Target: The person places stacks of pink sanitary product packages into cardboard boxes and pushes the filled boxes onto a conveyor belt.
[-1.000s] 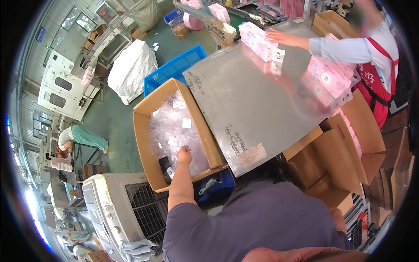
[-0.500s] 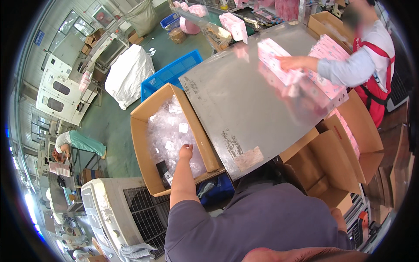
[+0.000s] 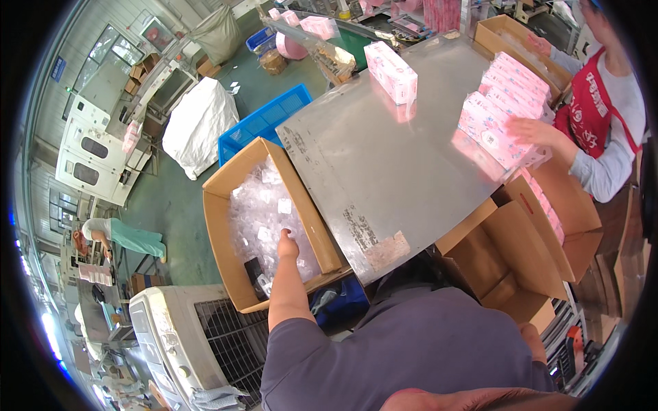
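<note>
My left hand [image 3: 288,245] reaches into an open cardboard box [image 3: 221,257] filled with crumpled clear plastic [image 3: 264,198] dotted with white labels. Its fingers look curled at the surface of the plastic; what they grip, if anything, is too small to make out. A dark phone-like object [image 3: 254,268] lies in the near corner of this box, beside my wrist. Of my right arm [image 3: 532,341] only a strip of skin shows beside my body; the right hand is out of sight.
A metal table [image 3: 384,171] adjoins the box, with one pink pack [image 3: 392,72] standing on it. A co-worker's hand [image 3: 538,133] touches several stacked pink packs [image 3: 497,127]. Open cardboard boxes [image 3: 504,260] stand at right, a blue crate [image 3: 264,120] behind, a caged machine [image 3: 171,335] at lower left.
The co-worker has brought pink packs rightward against the stack and leans nearer. A single pink pack has come farther onto the table. My left hand has shifted only slightly within the box.
</note>
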The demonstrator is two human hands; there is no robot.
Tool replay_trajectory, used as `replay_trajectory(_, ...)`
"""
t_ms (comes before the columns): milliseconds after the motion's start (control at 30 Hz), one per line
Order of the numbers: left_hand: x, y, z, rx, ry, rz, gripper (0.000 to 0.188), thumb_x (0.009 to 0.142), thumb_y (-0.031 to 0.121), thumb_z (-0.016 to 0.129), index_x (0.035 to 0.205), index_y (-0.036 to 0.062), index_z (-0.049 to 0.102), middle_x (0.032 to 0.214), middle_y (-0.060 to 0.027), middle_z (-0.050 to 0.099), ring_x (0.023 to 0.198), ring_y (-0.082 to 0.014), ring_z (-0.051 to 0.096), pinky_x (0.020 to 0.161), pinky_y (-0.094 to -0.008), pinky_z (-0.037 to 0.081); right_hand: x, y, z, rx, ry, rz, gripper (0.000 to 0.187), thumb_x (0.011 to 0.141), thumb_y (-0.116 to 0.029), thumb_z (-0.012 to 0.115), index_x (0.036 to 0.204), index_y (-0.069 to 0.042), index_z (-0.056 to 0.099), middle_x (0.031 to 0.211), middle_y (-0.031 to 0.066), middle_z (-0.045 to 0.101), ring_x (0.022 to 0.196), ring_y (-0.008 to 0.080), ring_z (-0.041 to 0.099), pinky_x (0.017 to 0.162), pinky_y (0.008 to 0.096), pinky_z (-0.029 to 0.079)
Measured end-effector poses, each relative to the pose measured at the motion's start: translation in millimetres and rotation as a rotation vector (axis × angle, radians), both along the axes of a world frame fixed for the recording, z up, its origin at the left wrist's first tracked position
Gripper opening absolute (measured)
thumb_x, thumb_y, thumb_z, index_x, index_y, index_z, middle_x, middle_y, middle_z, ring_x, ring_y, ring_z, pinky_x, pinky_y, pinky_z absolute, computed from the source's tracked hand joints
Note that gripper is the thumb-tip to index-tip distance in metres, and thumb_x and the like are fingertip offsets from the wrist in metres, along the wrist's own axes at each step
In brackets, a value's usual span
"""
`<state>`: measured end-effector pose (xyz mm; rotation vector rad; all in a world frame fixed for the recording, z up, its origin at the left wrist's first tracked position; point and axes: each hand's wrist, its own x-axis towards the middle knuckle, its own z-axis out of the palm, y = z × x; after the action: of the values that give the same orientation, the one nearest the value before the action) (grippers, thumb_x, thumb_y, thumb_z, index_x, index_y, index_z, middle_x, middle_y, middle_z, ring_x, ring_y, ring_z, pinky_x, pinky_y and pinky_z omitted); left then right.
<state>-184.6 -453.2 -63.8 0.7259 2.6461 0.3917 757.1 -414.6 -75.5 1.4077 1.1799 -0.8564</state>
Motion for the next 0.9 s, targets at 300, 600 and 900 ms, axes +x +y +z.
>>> replay_trajectory(300,20.1,16.3,16.8,0.031,0.030,-0.146,0.027,0.090,0.022,0.060,0.113,0.0093,0.065,0.106,-0.0211,0.068,0.104,-0.0378,0.063,0.093,-0.0451,0.049,-5.0,-1.9,11.3,0.032,-0.010,-0.094,0.046,0.096,-0.042,0.050,0.137,-0.022,0.057,0.147,0.0065,0.048,0.139,0.0231,0.041,0.115,0.0410,0.029)
replay_trajectory(600,14.1,-10.0,66.7,0.546,-0.479,0.268,0.022,0.096,0.025,0.064,0.107,0.0062,0.060,0.097,-0.0052,0.066,0.084,-0.0217,0.071,0.062,-0.0262,0.052,19.5,-11.5,7.9,0.055,0.115,-0.105,0.049,0.098,-0.045,0.045,0.141,-0.023,0.053,0.148,0.0071,0.047,0.140,0.0269,0.039,0.115,0.0584,0.018)
replay_trajectory(900,35.1,-19.7,96.6,0.803,-0.673,0.448,0.017,0.097,0.027,0.063,0.104,0.0132,0.056,0.103,-0.0008,0.062,0.094,-0.0182,0.060,0.082,-0.0382,0.052,22.1,-27.7,6.6,0.171,0.187,-0.122,0.033,0.089,-0.031,0.058,0.116,-0.013,0.054,0.119,0.0120,0.053,0.118,0.0302,0.048,0.105,0.0511,0.027)
